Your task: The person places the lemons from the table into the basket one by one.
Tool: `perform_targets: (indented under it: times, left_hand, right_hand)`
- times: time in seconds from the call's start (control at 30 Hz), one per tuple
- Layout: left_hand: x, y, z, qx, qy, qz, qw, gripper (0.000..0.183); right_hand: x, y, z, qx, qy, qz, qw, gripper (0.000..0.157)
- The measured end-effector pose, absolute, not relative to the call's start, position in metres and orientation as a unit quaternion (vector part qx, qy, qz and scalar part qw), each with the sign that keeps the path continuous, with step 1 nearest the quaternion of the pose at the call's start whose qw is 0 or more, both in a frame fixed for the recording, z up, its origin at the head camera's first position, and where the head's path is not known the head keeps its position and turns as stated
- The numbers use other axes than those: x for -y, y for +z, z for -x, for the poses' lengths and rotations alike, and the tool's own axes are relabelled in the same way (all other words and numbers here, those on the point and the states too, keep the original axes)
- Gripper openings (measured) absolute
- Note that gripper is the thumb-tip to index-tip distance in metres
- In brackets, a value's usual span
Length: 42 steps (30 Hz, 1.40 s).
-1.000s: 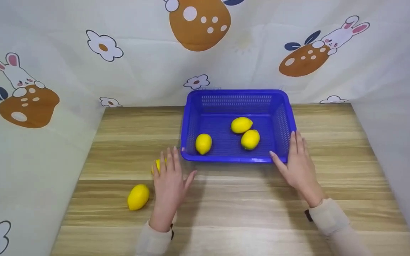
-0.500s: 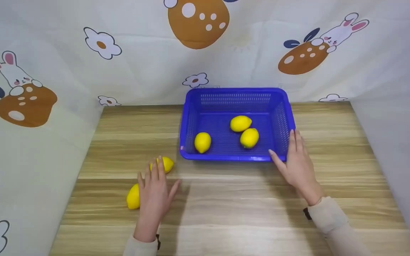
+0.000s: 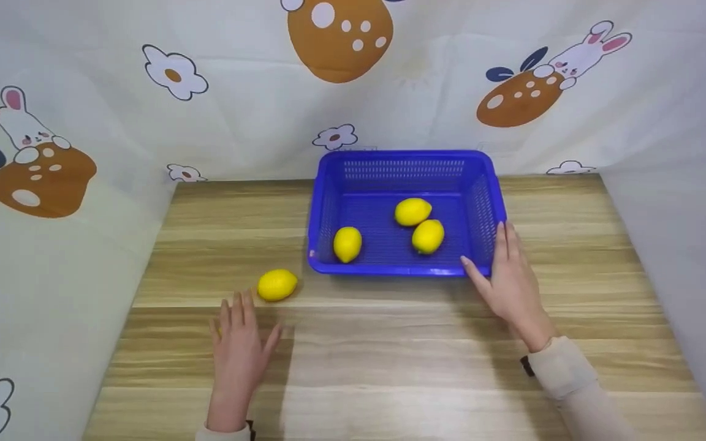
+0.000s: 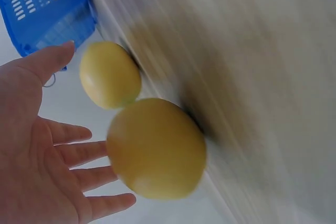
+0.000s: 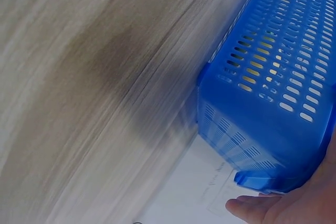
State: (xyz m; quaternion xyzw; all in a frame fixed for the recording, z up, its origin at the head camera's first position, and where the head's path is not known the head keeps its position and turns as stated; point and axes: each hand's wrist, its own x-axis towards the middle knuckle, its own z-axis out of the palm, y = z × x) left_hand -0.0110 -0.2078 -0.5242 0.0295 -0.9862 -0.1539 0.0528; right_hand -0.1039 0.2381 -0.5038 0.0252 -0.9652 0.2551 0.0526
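My left hand (image 3: 239, 349) is spread with straight fingers over the nearer loose lemon, which it almost wholly covers in the head view. In the left wrist view that lemon (image 4: 157, 150) shows large beside the fingertips, and the palm holds nothing. A second loose lemon (image 3: 277, 285) lies just beyond the fingers, left of the blue plastic basket (image 3: 402, 271). At the basket's front right corner rests my right hand (image 3: 515, 291), thumb over the front rim and straight fingers along the right side. Inside the basket are a lemon (image 3: 348, 244) at left and two touching lemons (image 3: 428, 237) near the middle.
The wooden table (image 3: 390, 367) runs back to a cloth backdrop (image 3: 242, 122) printed with rabbits and flowers. Cloth also stands along the left and right edges. The basket sits close to the back cloth.
My left hand has drawn back and to the left, off the lemon near the basket and over the nearer one. My right hand stays on the basket corner.
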Motion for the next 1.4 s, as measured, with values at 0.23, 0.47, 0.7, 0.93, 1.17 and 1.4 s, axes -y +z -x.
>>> perform_targets:
  times: [0.23,0.47,0.7,0.93,1.17,1.4]
  left_hand:
    - [0.221,-0.528,0.003,0.984,-0.167,-0.055,0.001,0.09]
    - [0.228,-0.532,0.0,0.98,-0.182,-0.068,-0.041,0.093]
    - [0.234,-0.535,0.002,0.97,-0.229,-0.067,-0.036,0.087]
    - [0.239,-0.534,0.002,0.961,-0.26,-0.082,-0.038,0.083]
    - [0.242,-0.534,0.003,0.953,-0.282,-0.101,-0.044,0.086]
    - [0.243,-0.536,-0.002,0.955,-0.283,-0.091,-0.003,0.074]
  right_hand:
    - [-0.239,-0.503,0.104,0.972,0.227,-0.033,0.055,0.098]
    - [-0.239,-0.504,0.106,0.973,0.222,-0.035,0.056,0.097]
    - [-0.239,-0.504,0.104,0.974,0.22,-0.031,0.047,0.098]
    - [-0.239,-0.503,0.105,0.974,0.221,-0.029,0.045,0.099]
    - [-0.239,-0.503,0.105,0.973,0.223,-0.028,0.046,0.098]
    - [-0.239,-0.504,0.105,0.973,0.22,-0.033,0.064,0.096]
